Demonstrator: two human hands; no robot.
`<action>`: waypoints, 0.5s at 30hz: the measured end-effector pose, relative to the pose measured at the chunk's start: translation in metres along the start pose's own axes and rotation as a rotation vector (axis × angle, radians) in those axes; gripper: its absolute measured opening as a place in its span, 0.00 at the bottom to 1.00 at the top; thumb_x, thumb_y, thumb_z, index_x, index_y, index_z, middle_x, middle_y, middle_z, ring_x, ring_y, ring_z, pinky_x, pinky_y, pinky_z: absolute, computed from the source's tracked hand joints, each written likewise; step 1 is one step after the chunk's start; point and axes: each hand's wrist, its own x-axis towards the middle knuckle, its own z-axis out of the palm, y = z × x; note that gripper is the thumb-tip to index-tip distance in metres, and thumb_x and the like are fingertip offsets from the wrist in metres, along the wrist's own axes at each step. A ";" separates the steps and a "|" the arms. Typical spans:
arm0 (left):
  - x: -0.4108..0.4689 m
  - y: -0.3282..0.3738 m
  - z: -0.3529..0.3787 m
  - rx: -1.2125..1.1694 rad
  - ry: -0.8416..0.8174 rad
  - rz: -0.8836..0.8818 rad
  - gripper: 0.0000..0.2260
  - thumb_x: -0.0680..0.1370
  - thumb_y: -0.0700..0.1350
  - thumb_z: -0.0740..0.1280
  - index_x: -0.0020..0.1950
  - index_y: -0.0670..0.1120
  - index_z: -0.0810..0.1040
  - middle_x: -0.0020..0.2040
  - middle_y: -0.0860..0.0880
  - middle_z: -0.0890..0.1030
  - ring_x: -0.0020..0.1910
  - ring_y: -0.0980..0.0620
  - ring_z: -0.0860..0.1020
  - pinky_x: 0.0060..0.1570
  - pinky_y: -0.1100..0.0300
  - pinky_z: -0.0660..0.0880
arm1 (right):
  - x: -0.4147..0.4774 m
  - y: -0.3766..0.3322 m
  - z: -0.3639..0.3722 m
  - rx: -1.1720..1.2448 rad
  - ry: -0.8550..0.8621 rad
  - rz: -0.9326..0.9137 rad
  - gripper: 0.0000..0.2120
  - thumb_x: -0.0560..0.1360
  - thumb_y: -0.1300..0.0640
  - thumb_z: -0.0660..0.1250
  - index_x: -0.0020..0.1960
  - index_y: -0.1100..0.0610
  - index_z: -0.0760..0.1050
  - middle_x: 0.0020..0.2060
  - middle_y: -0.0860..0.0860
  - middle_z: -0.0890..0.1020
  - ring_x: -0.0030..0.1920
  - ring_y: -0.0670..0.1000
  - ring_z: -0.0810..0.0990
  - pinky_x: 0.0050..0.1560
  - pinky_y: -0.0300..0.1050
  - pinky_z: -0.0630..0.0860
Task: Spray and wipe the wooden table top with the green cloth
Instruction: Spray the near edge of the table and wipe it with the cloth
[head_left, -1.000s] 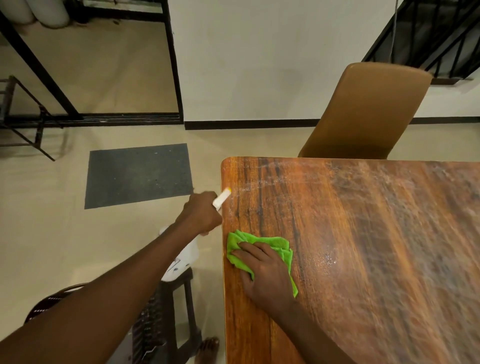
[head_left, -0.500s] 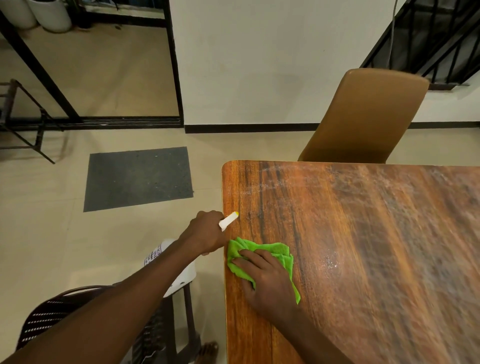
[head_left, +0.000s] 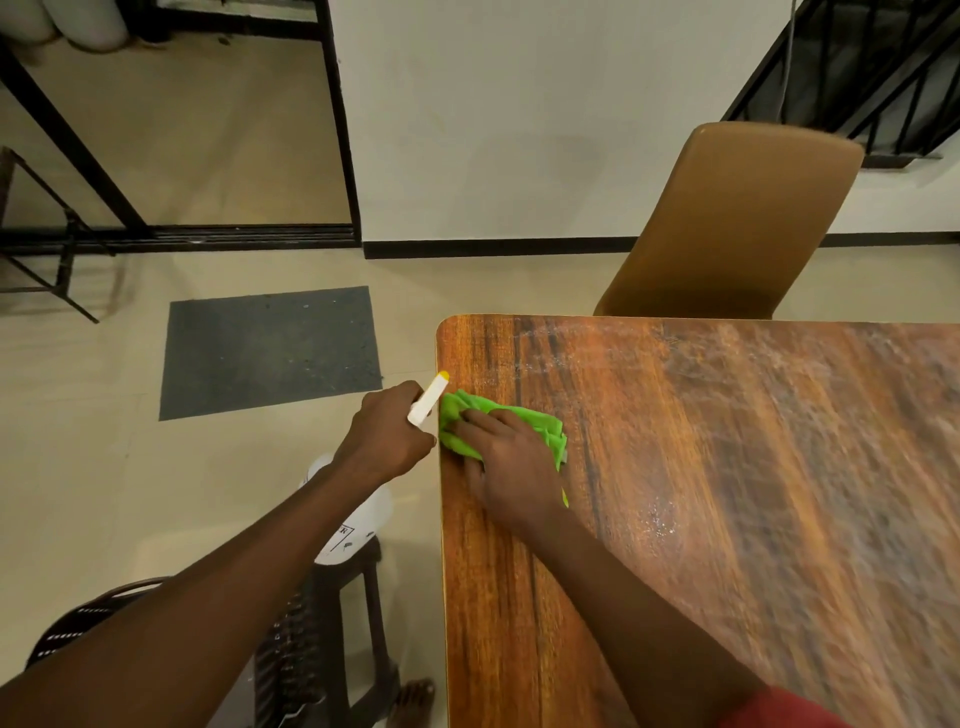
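Matting, dark grey and flecked, is lying flat on the pale floor off the worktop's left edge. Nearer, a dark slatted plastic stool is standing, partly hidden by the left forearm. The left hand is curling around the neck of a white spray bottle. Its yellow-tipped nozzle is pointing at the worktop's left edge, while its rounded body is mostly hiding behind the wrist, the label unreadable. Just beside the nozzle, the crumpled green cloth is sitting on the worktop against its left edge, near the far-left corner. The right hand is pressing down on it with fingers flat and spread, covering its middle. Since half a second ago, the cloth and both hands have been sliding along the left edge toward that corner. The glossy, dark-grained wood is showing pale streaks and is blurring and running out of view to the right. A smooth tan chair is standing at the far edge.
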 end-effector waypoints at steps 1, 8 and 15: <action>0.002 -0.001 0.000 -0.012 0.006 -0.003 0.13 0.69 0.39 0.74 0.51 0.43 0.76 0.46 0.43 0.78 0.42 0.41 0.79 0.42 0.42 0.80 | 0.000 0.000 0.000 0.018 0.013 0.007 0.22 0.73 0.50 0.53 0.59 0.52 0.80 0.58 0.50 0.81 0.57 0.55 0.77 0.53 0.53 0.77; 0.011 -0.004 -0.004 -0.088 0.015 -0.062 0.11 0.69 0.37 0.73 0.48 0.46 0.76 0.46 0.43 0.78 0.40 0.38 0.80 0.36 0.46 0.81 | -0.056 -0.013 0.015 0.040 -0.015 -0.069 0.19 0.73 0.49 0.58 0.60 0.48 0.79 0.60 0.46 0.80 0.59 0.51 0.76 0.59 0.51 0.75; 0.021 -0.001 -0.008 -0.063 0.044 -0.068 0.09 0.71 0.39 0.72 0.48 0.46 0.75 0.44 0.42 0.79 0.39 0.40 0.79 0.40 0.46 0.80 | 0.019 -0.001 0.007 -0.051 0.051 -0.009 0.18 0.73 0.51 0.65 0.62 0.49 0.77 0.61 0.48 0.79 0.61 0.56 0.76 0.58 0.57 0.72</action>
